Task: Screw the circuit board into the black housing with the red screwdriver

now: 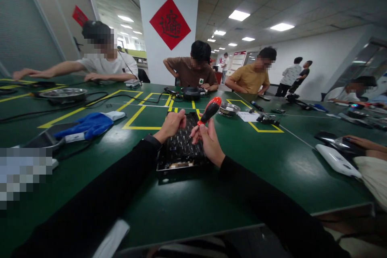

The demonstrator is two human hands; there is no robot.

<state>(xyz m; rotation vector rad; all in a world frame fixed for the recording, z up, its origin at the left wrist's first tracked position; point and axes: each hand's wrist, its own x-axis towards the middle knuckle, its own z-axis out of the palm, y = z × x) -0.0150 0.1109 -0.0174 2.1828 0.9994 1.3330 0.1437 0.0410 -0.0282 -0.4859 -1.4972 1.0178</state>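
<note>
In front of me on the green table lies a black rectangular open casing [184,145], with dark ribbed parts inside and a lighter strip at its near edge. My right hand [213,145] is closed around a screwdriver [211,111] with a red and black handle, its handle end tilted up and its tip hidden by the fingers. Over the casing's left side, my left hand [173,125] has its fingers curled. Whether it holds anything small is hidden.
Blue gloves [87,125] lie to the left near a metal dish [63,94] and black cables. Another round metal dish [229,109] stands beyond my right hand. A white device [337,160] sits at the right, near another person's hand. Several people sit around the table.
</note>
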